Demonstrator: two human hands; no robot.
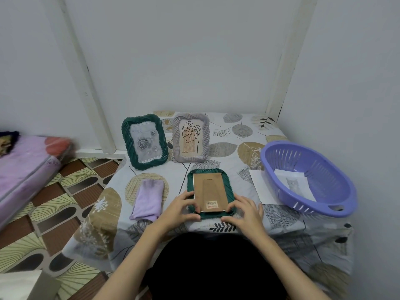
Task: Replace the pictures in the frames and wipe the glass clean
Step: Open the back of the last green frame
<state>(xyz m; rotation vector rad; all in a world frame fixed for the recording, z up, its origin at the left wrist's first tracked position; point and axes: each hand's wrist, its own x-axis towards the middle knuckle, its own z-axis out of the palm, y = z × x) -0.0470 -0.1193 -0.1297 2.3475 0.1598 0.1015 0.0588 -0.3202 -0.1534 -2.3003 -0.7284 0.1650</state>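
A green frame (227, 182) lies face down near the table's front edge, its brown backing board (208, 189) showing. My left hand (183, 207) grips the frame's near-left corner, fingers curled at the board's edge. My right hand (244, 212) grips the near-right corner the same way. Behind it a second green frame (144, 141) with a rose picture stands upright. A grey frame (191, 137) with a leaf drawing stands to its right. A folded lilac cloth (147, 199) lies left of my hands.
A purple plastic basket (307, 178) at the table's right holds a cat picture (295, 186). A white sheet (260, 187) lies partly under the basket. The patterned tablecloth (233, 133) covers the table; walls close it in behind and right. A pink mattress (28, 163) lies on the floor at left.
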